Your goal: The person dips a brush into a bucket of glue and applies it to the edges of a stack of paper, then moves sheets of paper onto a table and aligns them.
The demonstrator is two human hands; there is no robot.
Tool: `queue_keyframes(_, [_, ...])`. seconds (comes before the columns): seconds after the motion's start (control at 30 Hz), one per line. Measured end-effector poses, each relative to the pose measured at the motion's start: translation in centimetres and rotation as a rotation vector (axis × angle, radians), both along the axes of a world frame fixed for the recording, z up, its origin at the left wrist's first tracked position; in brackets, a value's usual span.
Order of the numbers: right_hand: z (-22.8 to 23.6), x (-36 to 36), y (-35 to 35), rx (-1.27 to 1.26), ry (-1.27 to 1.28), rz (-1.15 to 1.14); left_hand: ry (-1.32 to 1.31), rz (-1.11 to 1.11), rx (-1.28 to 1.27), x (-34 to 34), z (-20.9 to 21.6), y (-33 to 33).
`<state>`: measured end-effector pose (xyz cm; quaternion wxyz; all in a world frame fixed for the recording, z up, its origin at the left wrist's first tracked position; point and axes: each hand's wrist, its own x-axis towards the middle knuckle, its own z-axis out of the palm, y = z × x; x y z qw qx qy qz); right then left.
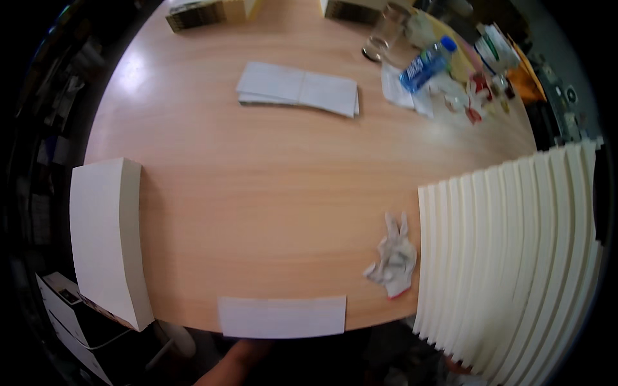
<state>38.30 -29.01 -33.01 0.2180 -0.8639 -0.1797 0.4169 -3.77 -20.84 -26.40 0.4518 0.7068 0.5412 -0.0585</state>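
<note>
A white paper strip (282,317) lies along the table's front edge and slightly overhangs it. My left forearm (235,363) comes up from the lower edge toward this strip; the fingers of that hand are hidden. At the lower right, a small patch of skin (457,365) shows by the near end of a row of cream folded card pieces (502,257). It may be my right hand, but its fingers cannot be made out. Left of the row rests a whitish work glove (394,260) with a red cuff edge.
A long white box-like block (100,238) stands at the left edge. Farther back lies a banded stack of white paper (298,90). A blue-capped bottle (426,64), a clear jar (385,32), a white tub (496,50) and crumpled plastic crowd the far right.
</note>
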Motion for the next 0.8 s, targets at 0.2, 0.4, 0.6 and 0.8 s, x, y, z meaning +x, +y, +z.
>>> queue_keyframes(0.2, [-7.4,0.6,-15.4,-0.05,0.019,-0.16,-0.013,-0.12,0.036,1.8,-5.7,-1.9])
queue_keyframes(0.4, [-0.4,-2.3,-5.9,0.438,-0.247,0.039,-0.156,-0.355,0.09,6.1,-7.3,-1.1])
queue_keyframes(0.6, [19.6,-11.7,3.8,1.005,-0.224,0.276,-0.713,-0.143,-0.036,0.5,19.3,2.9])
queue_keyframes(0.8, [24.3,-14.9,10.5,1.225,-0.386,0.596,-0.267,0.155,0.673,-7.0,22.4,4.9])
